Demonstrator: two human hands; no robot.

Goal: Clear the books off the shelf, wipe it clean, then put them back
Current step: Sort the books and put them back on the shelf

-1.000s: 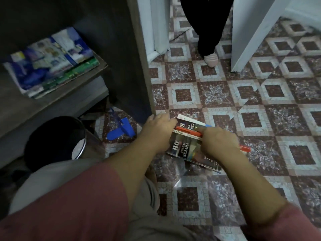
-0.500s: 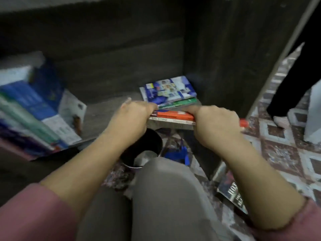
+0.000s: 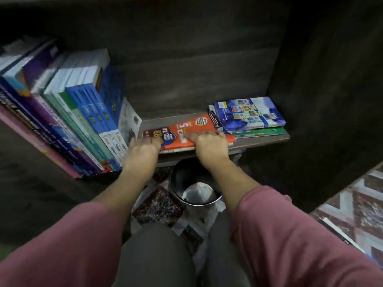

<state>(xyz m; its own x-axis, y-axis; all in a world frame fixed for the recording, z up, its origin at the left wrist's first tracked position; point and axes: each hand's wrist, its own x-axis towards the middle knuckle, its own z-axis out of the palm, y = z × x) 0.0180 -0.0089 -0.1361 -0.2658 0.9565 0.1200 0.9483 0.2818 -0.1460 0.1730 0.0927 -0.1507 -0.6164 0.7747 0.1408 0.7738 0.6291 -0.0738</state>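
A thin orange book [image 3: 199, 125] lies flat on the dark wooden shelf [image 3: 261, 140], on top of another thin book, near the front edge. My left hand [image 3: 143, 151] rests on its left end and my right hand [image 3: 209, 146] lies on its cover, fingers stretched forward; the thumbs are hidden. To its right sits a flat stack with a blue picture cover [image 3: 248, 114] on a green book [image 3: 259, 132]. At the left a row of blue, green and purple books [image 3: 78, 121] leans on the shelf.
A round metal bin [image 3: 194, 183] with a white liner stands on the floor under the shelf, between my knees. The cabinet's dark side wall [image 3: 323, 100] closes the right. On the patterned tile floor [image 3: 362, 204] at the right lies another book's edge [image 3: 335, 228].
I picked thin books off the floor with both hands, carried them up to the shelf and laid them flat between the leaning row and the blue stack. The view turned from floor to shelf.
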